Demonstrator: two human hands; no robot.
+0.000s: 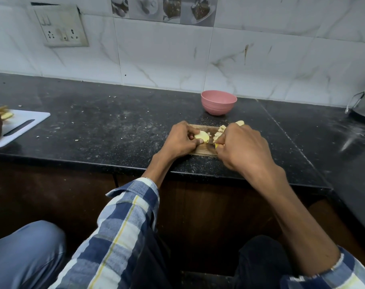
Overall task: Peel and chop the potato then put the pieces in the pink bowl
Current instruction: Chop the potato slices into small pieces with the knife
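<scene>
Nearest the camera, checked blue-and-white sleeves [127, 226] lead to both hands at a small wooden cutting board [204, 150] on the black counter [114, 130]. The left hand [180, 140] pinches a peeled potato piece [202, 137], fingers curled round it, pressing it to the board. The right hand [243, 147] is clenched on a yellow object, probably a knife handle; the blade cannot be made out. Chopped pieces [221, 131] lie on the board's far right. The pink bowl [218, 102] stands just beyond the board, contents not visible. Judgement: peeled potato is firm, wet and slippery; hold it flat side down, fingertips tucked back. No legible brand, label or writing is visible.
</scene>
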